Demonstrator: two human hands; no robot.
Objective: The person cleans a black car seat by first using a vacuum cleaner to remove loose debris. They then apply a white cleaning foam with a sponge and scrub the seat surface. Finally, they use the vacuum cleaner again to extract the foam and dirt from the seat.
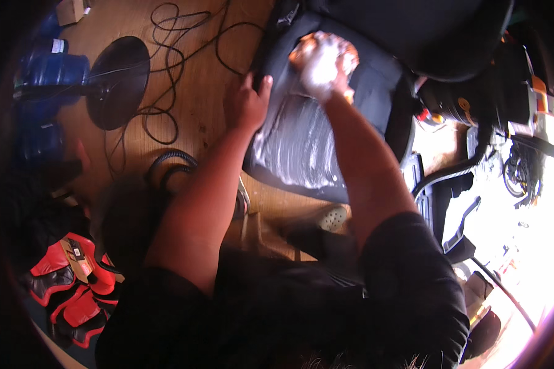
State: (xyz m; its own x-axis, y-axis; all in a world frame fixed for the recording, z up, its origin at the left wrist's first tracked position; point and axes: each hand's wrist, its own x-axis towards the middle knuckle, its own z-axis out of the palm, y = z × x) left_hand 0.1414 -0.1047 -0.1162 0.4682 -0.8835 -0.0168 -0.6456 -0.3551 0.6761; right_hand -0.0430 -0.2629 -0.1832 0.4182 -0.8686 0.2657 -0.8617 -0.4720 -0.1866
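A black padded seat (369, 115) that looks like leather lies before me, its near part streaked with whitish wet foam (300, 152). On its far part, my right hand (330, 83) presses down on a crumpled orange-brown cloth (302, 50). Strong glare and blur wash out the fingers and part of the cloth. My left hand (249, 104) rests against the left edge of the seat, thumb apart from the fingers, holding nothing. Behind the cloth rises a black backrest (424, 37).
Black cable (171, 69) lies looped on the wood floor (198, 101). A round black base (120, 83) and blue water jugs (64, 74) stand left. Red-black padded pieces (81, 309) lie lower left. At right are a black canister machine (461, 101) and ribbed hose (452, 173).
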